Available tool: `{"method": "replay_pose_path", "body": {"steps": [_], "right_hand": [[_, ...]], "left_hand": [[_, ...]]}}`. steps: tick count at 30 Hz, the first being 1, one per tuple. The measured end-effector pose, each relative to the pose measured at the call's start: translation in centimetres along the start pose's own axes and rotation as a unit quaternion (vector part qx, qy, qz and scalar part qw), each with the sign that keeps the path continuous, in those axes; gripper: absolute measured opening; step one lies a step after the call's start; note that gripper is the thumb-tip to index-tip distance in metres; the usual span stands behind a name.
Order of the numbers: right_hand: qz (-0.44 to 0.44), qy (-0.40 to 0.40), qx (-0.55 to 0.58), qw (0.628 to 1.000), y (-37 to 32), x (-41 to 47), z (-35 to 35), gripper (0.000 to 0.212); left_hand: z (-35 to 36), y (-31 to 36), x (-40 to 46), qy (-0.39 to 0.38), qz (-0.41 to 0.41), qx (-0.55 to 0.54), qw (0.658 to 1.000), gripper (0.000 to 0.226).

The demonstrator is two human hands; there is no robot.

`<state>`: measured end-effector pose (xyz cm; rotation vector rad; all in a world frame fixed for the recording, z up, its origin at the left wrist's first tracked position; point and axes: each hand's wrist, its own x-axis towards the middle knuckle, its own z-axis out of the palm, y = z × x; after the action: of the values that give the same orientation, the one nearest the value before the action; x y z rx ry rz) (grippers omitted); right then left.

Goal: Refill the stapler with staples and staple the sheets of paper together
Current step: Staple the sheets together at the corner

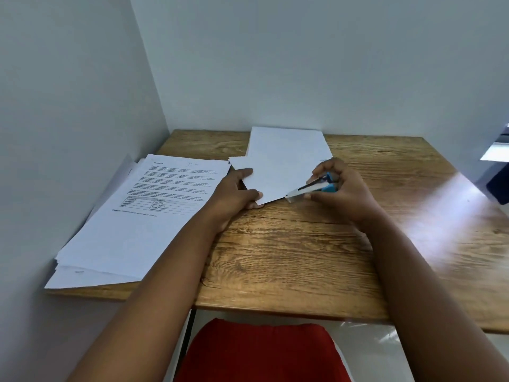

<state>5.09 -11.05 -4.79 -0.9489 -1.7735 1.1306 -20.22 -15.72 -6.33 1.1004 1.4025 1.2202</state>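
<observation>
Wood-grain surface [289, 257] in a pale-walled corner: the left hand [234, 193] pinches the near edge of a small blank white sheaf of paper sheets [281, 172]. Just right, the right hand [340, 188] curls its fingers [316, 196] round a small blue-and-silver stapler [311, 188], whose long axis points left at the sheaf's near corner, the nose touching it.

I counted one stapler [311, 189], blue and white, and one worktop [289, 249]. Paper lay in three lots: one printed stack [143, 216] on my left, one blank stack [287, 147] at the back, and one blank set [270, 180] between my two hands.
</observation>
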Motion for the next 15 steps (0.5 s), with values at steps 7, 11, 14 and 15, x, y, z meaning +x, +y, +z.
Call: {"method": "replay_pose_path", "body": {"steps": [7,11,14,15], "right_hand": [[0.054,-0.020,0.284,0.957,-1.1,-0.1,0.3,0.052],[0.103,-0.115,0.247,0.957,-1.0,-0.5,1.8,0.027],[0.125,-0.137,0.205,0.961,-1.2,-0.6,3.5,0.024],[0.129,-0.140,0.190,0.963,-1.3,-0.6,3.8,0.028]], "left_hand": [[0.6,0.5,-0.8,0.036,0.084,0.010,0.996,0.069],[1.1,0.6,-0.9,0.043,0.130,-0.020,0.990,0.070],[1.2,0.6,-1.0,0.049,0.149,-0.042,0.987,0.066],[1.2,0.7,-1.0,0.053,0.153,-0.053,0.985,0.065]]}}
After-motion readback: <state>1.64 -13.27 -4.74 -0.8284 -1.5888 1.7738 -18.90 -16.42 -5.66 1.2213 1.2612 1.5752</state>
